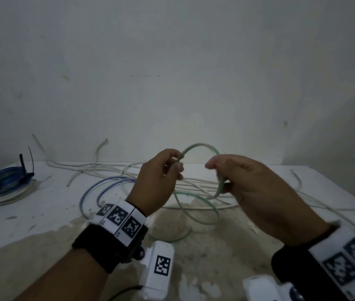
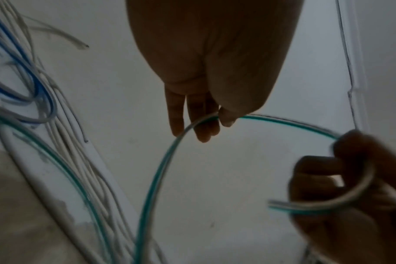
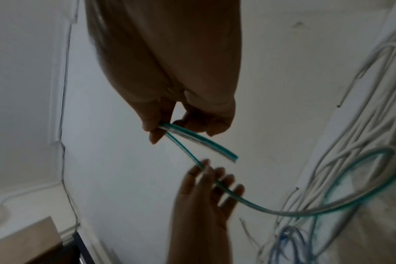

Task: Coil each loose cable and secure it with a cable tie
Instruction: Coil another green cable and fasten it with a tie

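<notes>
A green-striped translucent cable (image 1: 200, 145) arcs in the air between my hands, above the white table (image 1: 42, 213). My left hand (image 1: 179, 162) pinches it between thumb and fingers at the left end of the arc. My right hand (image 1: 222, 179) grips it at the right side, where it curves down. In the left wrist view the cable (image 2: 161, 160) runs from my left hand (image 2: 217, 121) down to the table. The right wrist view has my right hand (image 3: 163, 130) holding the cable (image 3: 271, 211) near its cut end, which sticks out past the fingers.
At the table's far left lies a stack of coiled cables (image 1: 7, 183), blue over white, with black ties sticking up. Several loose white cables (image 1: 204, 185) and a blue one (image 1: 107, 185) sprawl across the middle and right. A wall stands right behind the table.
</notes>
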{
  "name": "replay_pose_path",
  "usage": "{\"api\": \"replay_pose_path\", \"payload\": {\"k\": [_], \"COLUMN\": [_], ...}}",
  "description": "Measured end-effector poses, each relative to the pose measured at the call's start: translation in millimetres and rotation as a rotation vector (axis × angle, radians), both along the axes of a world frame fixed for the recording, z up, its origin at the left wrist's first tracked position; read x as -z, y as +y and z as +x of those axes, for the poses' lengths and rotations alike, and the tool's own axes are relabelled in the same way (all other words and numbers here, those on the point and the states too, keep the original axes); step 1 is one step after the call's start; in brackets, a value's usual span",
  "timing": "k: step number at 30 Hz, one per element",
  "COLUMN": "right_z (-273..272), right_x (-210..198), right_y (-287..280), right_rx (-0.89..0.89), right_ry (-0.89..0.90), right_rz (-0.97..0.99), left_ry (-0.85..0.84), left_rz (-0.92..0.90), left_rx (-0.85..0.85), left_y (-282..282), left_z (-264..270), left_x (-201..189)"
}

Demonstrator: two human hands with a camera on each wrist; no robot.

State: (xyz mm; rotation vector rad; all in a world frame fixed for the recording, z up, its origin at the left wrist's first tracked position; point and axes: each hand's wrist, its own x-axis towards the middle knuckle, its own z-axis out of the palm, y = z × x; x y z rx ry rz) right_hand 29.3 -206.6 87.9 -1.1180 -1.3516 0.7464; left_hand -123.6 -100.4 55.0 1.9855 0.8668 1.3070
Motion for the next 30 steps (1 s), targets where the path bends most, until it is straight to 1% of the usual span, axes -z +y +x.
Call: {"api": "replay_pose_path", "payload": {"k": [1, 2, 3, 4, 5, 6, 7, 8, 9, 11, 12, 13, 14, 17, 20, 22, 24, 26, 30], "right_z": [3.8, 6.8, 10.4, 11.8, 14.2, 14.1, 14.4, 13.1, 12.6, 9.8, 7.7, 5.7, 2.2, -7.4, -9.3, -7.2, -5.4, -4.3, -1.0], "right_x": [-3.3, -8.2, -11.9, -15.5, -16.1, -16.3, -13.6, -10.2, -4.7, 2.9, 6.1, 10.0, 12.8, 21.3, 27.8, 30.6, 31.1, 31.5, 31.2], "right_y": [-0.9, -3.3, -5.6, -9.0, -10.7, -12.3, -12.4, -12.6, -11.3, -8.2, -6.4, -4.5, -3.8, -0.4, 6.5, 10.7, 12.7, 14.2, 16.5], "right_rx": [0.033, 0.064, 0.084, 0.098, 0.101, 0.097, 0.066, 0.009, -0.064, -0.159, -0.149, -0.111, -0.069, -0.017, 0.090, 0.165, 0.202, 0.203, 0.217], "right_ry": [-0.017, -0.036, -0.064, -0.092, -0.130, -0.167, -0.185, -0.165, -0.100, 0.123, 0.182, 0.169, 0.125, -0.022, -0.273, -0.401, -0.541, -0.606, -0.677], "right_rz": [0.029, 0.050, 0.064, 0.066, 0.061, 0.038, -0.005, -0.070, -0.150, -0.302, -0.340, -0.347, -0.329, -0.246, -0.202, -0.144, -0.078, -0.050, -0.028], "left_ry": [0.072, 0.116, 0.119, 0.075, -0.014, -0.129, -0.240, -0.324, -0.362, -0.367, -0.359, -0.346, -0.335, -0.332, -0.340, -0.338, -0.340, -0.341, -0.328], "left_rz": [-0.042, -0.135, -0.263, -0.408, -0.530, -0.597, -0.617, -0.605, -0.568, -0.495, -0.477, -0.465, -0.456, -0.445, -0.454, -0.469, -0.478, -0.479, -0.456], "left_rx": [-0.016, -0.003, 0.034, 0.086, 0.138, 0.174, 0.189, 0.185, 0.170, 0.161, 0.179, 0.204, 0.223, 0.231, 0.248, 0.263, 0.270, 0.292, 0.343], "left_y": [2.3, 4.0, 4.1, 3.3, 2.2, 0.2, -1.1, -1.4, -1.6, -4.7, -7.1, -10.7, -13.9, -21.3, -24.3, -26.0, -27.7, -29.7, -31.7], "left_z": [-1.4, -1.9, -1.8, -1.0, -0.2, 1.2, 2.9, 5.2, 7.6, 13.8, 17.1, 19.6, 22.0, 26.0, 27.4, 28.3, 29.2, 28.8, 27.0], "left_x": [4.0, 8.0, 11.7, 15.1, 16.5, 15.7, 13.7, 10.8, 7.4, 0.8, -1.7, -3.7, -5.2, -6.6, -3.8, -1.4, 0.6, 1.9, 4.6]}}
